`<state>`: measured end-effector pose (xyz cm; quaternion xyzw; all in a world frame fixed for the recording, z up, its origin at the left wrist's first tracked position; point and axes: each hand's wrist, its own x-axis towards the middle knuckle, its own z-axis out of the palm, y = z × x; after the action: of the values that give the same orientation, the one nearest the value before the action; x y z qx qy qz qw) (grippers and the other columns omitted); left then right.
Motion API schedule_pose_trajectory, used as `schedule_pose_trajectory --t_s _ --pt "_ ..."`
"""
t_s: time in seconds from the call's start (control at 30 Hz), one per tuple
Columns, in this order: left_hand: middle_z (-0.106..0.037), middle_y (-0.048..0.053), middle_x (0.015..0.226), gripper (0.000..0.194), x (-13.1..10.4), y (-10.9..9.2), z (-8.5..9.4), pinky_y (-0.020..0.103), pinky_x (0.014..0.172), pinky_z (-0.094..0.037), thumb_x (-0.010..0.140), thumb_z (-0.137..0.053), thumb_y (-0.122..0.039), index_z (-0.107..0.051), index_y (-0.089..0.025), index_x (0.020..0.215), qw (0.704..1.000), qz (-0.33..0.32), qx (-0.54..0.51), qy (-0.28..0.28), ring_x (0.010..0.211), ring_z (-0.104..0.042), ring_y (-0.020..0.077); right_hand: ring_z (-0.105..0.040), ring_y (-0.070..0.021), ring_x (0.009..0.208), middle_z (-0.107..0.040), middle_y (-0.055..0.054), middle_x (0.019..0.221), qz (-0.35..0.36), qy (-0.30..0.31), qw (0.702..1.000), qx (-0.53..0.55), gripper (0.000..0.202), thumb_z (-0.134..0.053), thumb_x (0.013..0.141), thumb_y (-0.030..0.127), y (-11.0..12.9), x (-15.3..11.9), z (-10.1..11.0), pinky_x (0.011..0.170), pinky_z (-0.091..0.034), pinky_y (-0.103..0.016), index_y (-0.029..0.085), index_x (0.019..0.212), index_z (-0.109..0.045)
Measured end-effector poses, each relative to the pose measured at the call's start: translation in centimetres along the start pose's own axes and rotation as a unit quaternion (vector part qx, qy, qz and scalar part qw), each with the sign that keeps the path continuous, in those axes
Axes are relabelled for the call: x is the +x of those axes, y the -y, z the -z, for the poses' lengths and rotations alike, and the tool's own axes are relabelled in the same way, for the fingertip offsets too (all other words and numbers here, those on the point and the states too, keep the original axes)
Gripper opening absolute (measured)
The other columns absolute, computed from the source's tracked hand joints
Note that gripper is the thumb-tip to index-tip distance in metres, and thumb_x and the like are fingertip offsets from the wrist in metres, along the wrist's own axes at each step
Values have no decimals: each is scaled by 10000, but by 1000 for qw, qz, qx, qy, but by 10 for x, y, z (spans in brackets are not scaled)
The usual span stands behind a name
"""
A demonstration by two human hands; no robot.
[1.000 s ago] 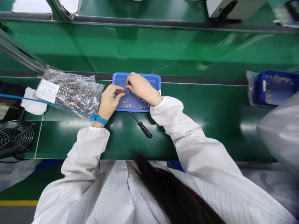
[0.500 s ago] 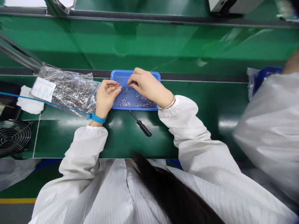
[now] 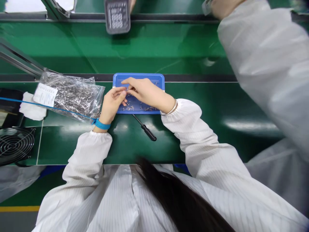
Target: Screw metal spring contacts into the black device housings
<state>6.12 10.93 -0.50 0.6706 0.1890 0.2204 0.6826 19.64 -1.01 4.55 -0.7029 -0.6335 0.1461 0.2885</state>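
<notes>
In the head view, the left hand (image 3: 111, 103) and right hand (image 3: 151, 94) angle inward, meeting above the blue rectangular plastic tray (image 3: 142, 112). The left grip pinches a tiny silvery metal part (image 3: 127, 89); whether the right grip also pinches it, I cannot tell. The clear plastic bag (image 3: 78, 95) has a white label (image 3: 45, 94), its print too small to read.

Near 11 o'clock, the right hand (image 3: 151, 92) hides part of the blue tray (image 3: 154, 76), and the shiny bit (image 3: 127, 89) in the left hand (image 3: 112, 102) is too small to tell. The fan (image 3: 13, 146) at 9 o'clock and another person's blurry sleeve (image 3: 270, 71) at 2 o'clock get cut off at the sides.
</notes>
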Motion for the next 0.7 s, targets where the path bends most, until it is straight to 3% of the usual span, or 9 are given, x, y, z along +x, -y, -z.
schedule_pose_trajectory --t_s 0.13,0.37,0.5,0.6,0.7 --pt "-653 12 734 507 1 2 1 205 515 -508 657 -836 -581 -648 -176 896 1000 7 -15 -16 558 -583 87 -636 -171 997 -676 -83 1120 -2 -1 1000 1 215 -418 999 205 5 -1 -3 863 -464 -288 142 1138 -569" --pt "-617 0 731 408 -1 -7 1 219 502 -490 775 -749 -561 -583 -192 824 999 -4 21 -38 564 -572 93 -625 -171 1003 -667 -74 1113 18 5 1000 -17 242 -387 977 182 7 -4 2 860 -453 -284 158 1142 -562" --pt "-568 -14 733 271 -2 -15 0 180 493 -447 850 -725 -368 -548 -184 763 992 85 -90 -11 544 -500 56 -604 -170 1056 -652 -84 1153 47 -20 998 -42 316 -331 993 213 10 -7 -2 917 -459 -306 159 1199 -565" --pt "-517 -12 717 231 -5 -22 -1 164 474 -398 885 -662 -215 -512 -170 717 967 169 -188 36 535 -454 45 -596 -183 1086 -662 -108 1150 110 -42 988 -94 418 -237 1013 230 4 -9 -8 943 -476 -349 152 1247 -574" --pt "-500 -11 686 199 -13 -30 -3 155 474 -379 892 -603 -142 -513 -154 714 937 217 -271 31 532 -453 42 -626 -195 1070 -680 -127 1154 175 -67 975 -120 464 -206 1020 257 -3 -11 -14 929 -511 -397 154 1201 -621"
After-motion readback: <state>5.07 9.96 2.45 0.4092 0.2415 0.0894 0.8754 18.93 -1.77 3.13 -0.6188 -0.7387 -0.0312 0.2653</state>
